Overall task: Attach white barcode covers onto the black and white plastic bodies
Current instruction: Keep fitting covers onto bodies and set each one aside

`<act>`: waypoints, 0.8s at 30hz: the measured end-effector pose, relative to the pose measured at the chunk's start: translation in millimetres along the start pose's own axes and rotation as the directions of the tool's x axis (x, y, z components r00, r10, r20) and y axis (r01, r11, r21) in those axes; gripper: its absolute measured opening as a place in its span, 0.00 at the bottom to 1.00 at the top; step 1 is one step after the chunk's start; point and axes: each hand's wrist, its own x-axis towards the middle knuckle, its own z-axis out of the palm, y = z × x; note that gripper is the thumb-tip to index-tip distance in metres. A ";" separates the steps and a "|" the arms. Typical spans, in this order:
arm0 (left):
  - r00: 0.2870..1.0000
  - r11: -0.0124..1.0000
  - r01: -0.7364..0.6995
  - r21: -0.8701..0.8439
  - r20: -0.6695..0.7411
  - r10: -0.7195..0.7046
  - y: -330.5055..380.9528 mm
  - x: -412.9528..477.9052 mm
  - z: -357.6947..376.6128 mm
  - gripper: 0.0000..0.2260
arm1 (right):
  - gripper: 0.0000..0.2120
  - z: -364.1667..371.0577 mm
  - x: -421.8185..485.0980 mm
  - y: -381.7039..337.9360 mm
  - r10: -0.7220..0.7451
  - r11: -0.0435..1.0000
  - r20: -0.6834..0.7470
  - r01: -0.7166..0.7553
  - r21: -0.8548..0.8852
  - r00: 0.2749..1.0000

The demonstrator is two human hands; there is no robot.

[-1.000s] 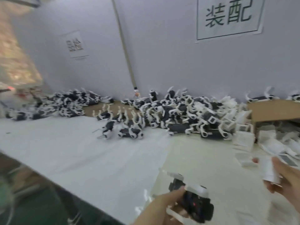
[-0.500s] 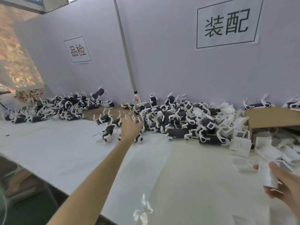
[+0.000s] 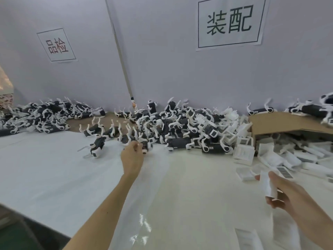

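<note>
The white barcode cover (image 3: 268,184) stands upright in the right hand (image 3: 292,197), pinched between thumb and fingers low at the right of the view, above the table. It looks like a thin, light moulded piece, stiff but likely to flex or crack at its edges, so holding it by the long sides and keeping the label face free seems wise. The left hand (image 3: 132,156) reaches far forward to the near edge of the pile of bodies (image 3: 180,127), its fingers curled against one black and white body (image 3: 146,147); whether they have closed round it I cannot tell. The bodies look light and rigid, with thin white arms that stick out, tangle with their neighbours and could bend, so the dark barrel in the middle is probably the safer place to grasp. Loose covers (image 3: 243,152) lie just right of the pile, beside a cardboard box (image 3: 281,123). A second heap (image 3: 45,116) lies far left against the wall, and a white sheet (image 3: 54,168) covers the table.
</note>
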 end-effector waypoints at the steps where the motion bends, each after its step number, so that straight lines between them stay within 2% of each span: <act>1: 0.999 0.996 -0.028 -0.083 0.031 0.031 10.8 -6.0 0.1 0.08 | 0.24 3.5 -2.8 -3.7 0.006 1.000 -0.011 -0.006 -0.003 1.000; 3: 0.991 0.937 0.015 -0.350 0.132 0.033 37.5 -18.5 1.6 0.07 | 0.23 6.1 -3.7 -4.4 0.013 1.000 -0.016 -0.013 -0.011 1.000; 5: 0.957 0.766 0.207 -0.609 0.290 -0.028 69.3 -34.6 3.1 0.07 | 0.23 9.5 -4.7 -6.3 0.021 1.000 -0.018 -0.021 -0.016 1.000; 6: 0.922 0.659 0.316 -0.682 0.386 -0.042 85.9 -45.3 4.7 0.07 | 0.22 9.7 -5.1 -6.6 0.013 1.000 -0.017 -0.013 -0.012 1.000; 8: 0.861 0.510 0.436 -0.741 0.509 0.004 114.5 -70.1 12.0 0.09 | 0.23 9.3 -6.6 -8.7 -0.002 1.000 -0.031 0.002 -0.012 1.000; 10: 0.848 0.483 0.412 -0.773 0.519 0.106 136.7 -94.0 24.1 0.10 | 0.29 8.3 -7.9 -11.6 -0.011 1.000 -0.036 0.010 -0.014 0.999; 12: 0.836 0.475 0.374 -0.797 0.511 0.199 154.8 -116.6 36.2 0.12 | 0.30 6.8 -8.3 -14.5 -0.013 0.999 -0.027 0.014 0.033 1.000; 13: 0.820 0.440 0.401 -0.804 0.529 0.220 161.5 -126.4 42.2 0.12 | 0.30 6.0 -9.1 -16.3 -0.005 0.998 -0.007 0.005 0.065 1.000; 18: 0.726 0.175 0.640 -0.748 0.664 0.179 165.3 -164.3 69.2 0.14 | 0.28 1.9 -15.0 -20.9 0.055 0.942 0.265 -0.138 0.306 0.963; 20: 0.699 0.143 0.687 -0.713 0.702 0.140 158.7 -172.1 72.5 0.18 | 0.28 3.1 -15.5 -23.8 0.038 0.913 0.320 -0.162 0.373 0.947; 22: 0.685 0.224 0.681 -0.697 0.714 0.142 151.2 -176.0 73.8 0.14 | 0.27 4.4 -14.7 -24.9 0.041 0.899 0.306 -0.169 0.404 0.951; 24: 0.689 0.337 0.635 -0.695 0.707 0.161 147.8 -176.9 73.3 0.08 | 0.25 3.9 -12.8 -25.4 0.065 0.906 0.227 -0.153 0.395 0.972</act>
